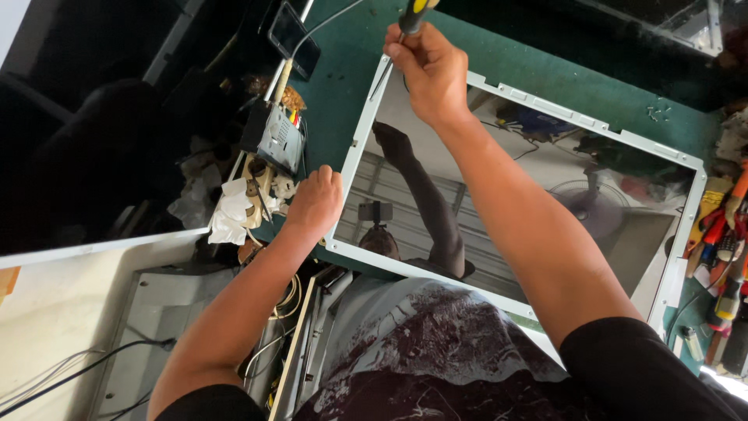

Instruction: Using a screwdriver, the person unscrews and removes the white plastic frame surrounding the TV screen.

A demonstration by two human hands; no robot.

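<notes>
A large flat display panel (545,203) with a white metal frame lies face up on a dark green work surface (499,62), its glossy screen mirroring the ceiling, a fan and the person bending over it. The right hand (428,70) is clenched around a screwdriver (411,15) with a black and yellow handle; the shaft points down at the panel's upper left corner, where the tip meets the frame edge. The left hand (315,203) is curled and pressed against the panel's left edge near the lower corner, fingers folded in rather than spread; whether it pinches the frame or only leans on it cannot be told.

Just left of the panel sit a small grey electronic box (279,140) with a coloured label patch, a crumpled white rag (230,214) and a dark phone-like device (294,37) with a cable. Farther left leans a second big dark screen (86,140). Below it lies a grey metal back cover (156,327) with black wires. Along the right edge lies a row of screwdrivers with red, orange and yellow handles (725,249).
</notes>
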